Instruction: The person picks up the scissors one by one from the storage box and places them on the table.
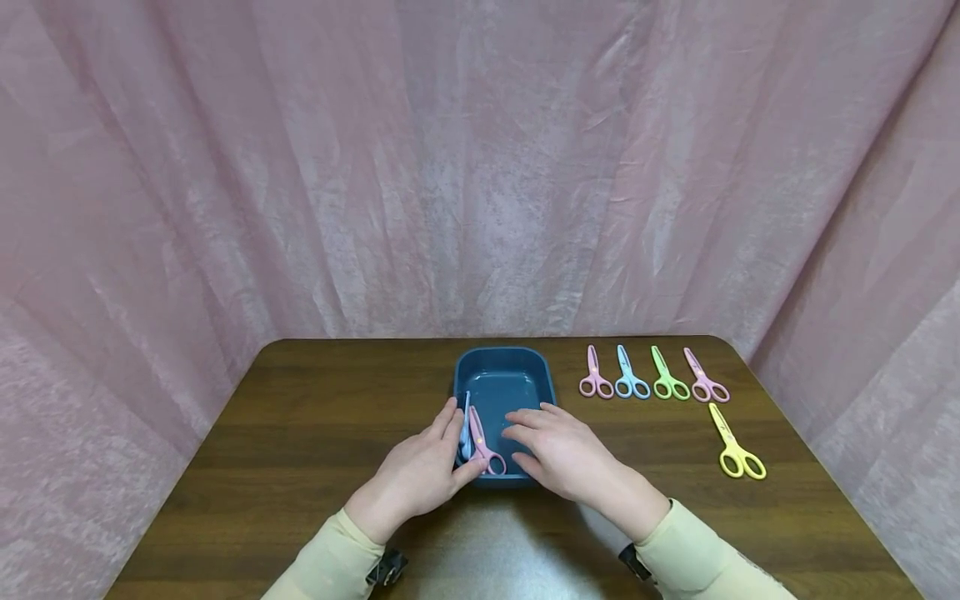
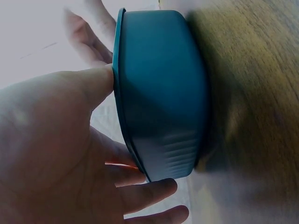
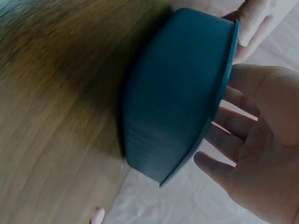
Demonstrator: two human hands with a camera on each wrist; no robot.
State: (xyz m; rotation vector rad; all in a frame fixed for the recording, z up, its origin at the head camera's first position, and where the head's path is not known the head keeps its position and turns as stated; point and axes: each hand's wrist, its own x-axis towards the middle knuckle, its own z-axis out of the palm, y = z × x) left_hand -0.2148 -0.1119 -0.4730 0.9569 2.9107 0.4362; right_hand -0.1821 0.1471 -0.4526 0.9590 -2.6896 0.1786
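Note:
A dark blue plastic bin (image 1: 498, 392) stands on the table between both hands. Inside, along its left side, pink scissors (image 1: 477, 427) lie with their handles toward the person, next to light blue scissors (image 1: 467, 429) partly covered by the left hand (image 1: 416, 475). That hand rests at the bin's left rim, fingers extended and the thumb by the pink handles; in the left wrist view its thumb meets the rim. Over the bin's right side is the right hand (image 1: 566, 454), its fingers loosely bent above the interior and nothing seen in its grasp.
To the right of the bin, a row holds pink scissors (image 1: 592, 367), blue scissors (image 1: 624, 364), green scissors (image 1: 661, 367) and another pink pair (image 1: 697, 370). Yellow scissors (image 1: 725, 431) lie nearer the person. A pink curtain (image 1: 480, 183) hangs behind the wooden table (image 1: 322, 417).

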